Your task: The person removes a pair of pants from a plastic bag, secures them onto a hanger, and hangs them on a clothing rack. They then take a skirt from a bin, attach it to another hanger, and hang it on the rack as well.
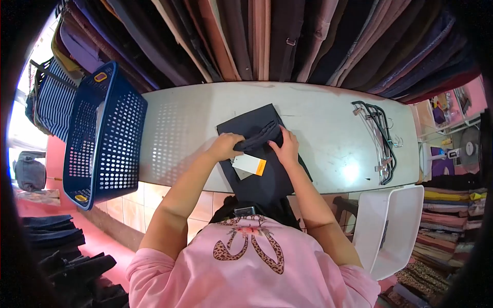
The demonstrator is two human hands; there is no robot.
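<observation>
A long white ironing-style table (328, 118) runs across the view, backed by a dense row of hanging dark and brown garments (287, 36). A blue perforated plastic laundry basket (105, 133) leans at its left end, a white plastic bin (393, 226) stands by its right near corner, and a bunch of black wire clip hangers (382, 141) lies on the tabletop to the right.

In the middle lies the dark navy folded fabric garment (262, 154), its lower part hanging over the near edge. The left hand (225, 146) is closed on a rolled fold at the garment's left side; the right hand (286, 149) presses flat on the same fold just to the right, fingers bent over the cloth. The fold lies between the two hands, touching both.

To fold cleanly, it seems best to keep both hands level, pull the fold taut and line its edges up before pressing flat.

A white and orange paper tag (250, 165) hangs just below the left hand.
</observation>
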